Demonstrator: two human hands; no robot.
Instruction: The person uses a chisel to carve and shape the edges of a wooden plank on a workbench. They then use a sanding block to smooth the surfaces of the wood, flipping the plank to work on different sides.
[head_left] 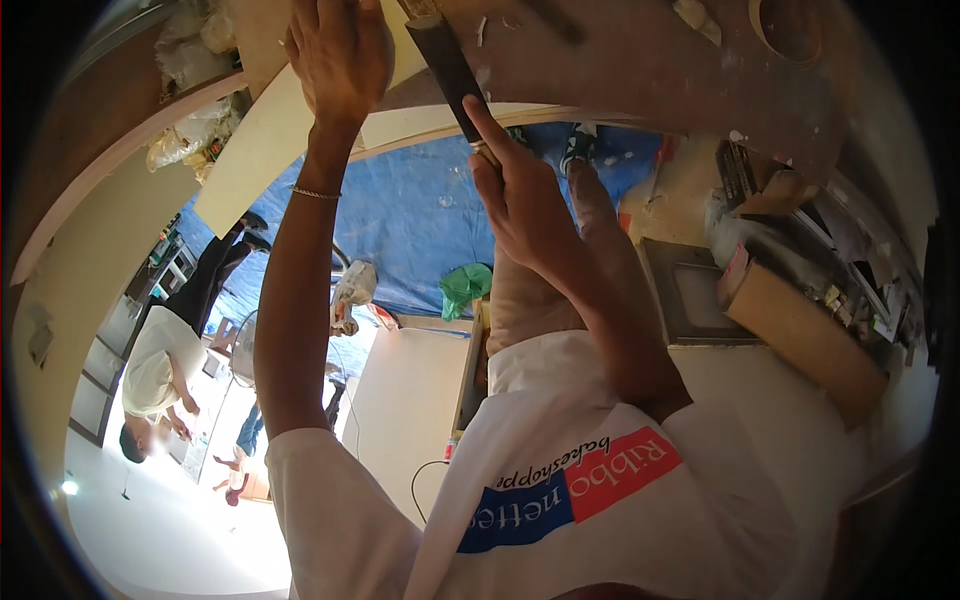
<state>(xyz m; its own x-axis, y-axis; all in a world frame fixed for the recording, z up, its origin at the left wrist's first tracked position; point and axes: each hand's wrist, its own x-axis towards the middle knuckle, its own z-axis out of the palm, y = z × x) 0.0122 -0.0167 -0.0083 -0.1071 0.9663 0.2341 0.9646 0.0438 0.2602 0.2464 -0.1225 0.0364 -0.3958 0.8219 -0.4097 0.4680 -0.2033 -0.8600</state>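
Note:
My left hand [340, 55] lies on a pale thin board [265, 150] at the top, fingers stretched out and partly cut off by the picture's edge. The board runs slantwise and overhangs the brown worktop [640, 65]. To its right, my right hand [525, 205] is closed around the handle end of a flat, dark-bladed hand tool [450, 70]. My index finger lies along the blade, which points up and left to beside the board. Whether it is a file or a wide chisel, I cannot tell.
A ring-shaped strip [787, 30] and scraps lie on the worktop. Blue sheeting [410, 210] covers the floor, with a green bag [466, 290] on it. Boxes and a long cardboard piece [805, 340] stand at right. Plastic bags [190, 130] fill a shelf at left. A person [165, 360] stands further left.

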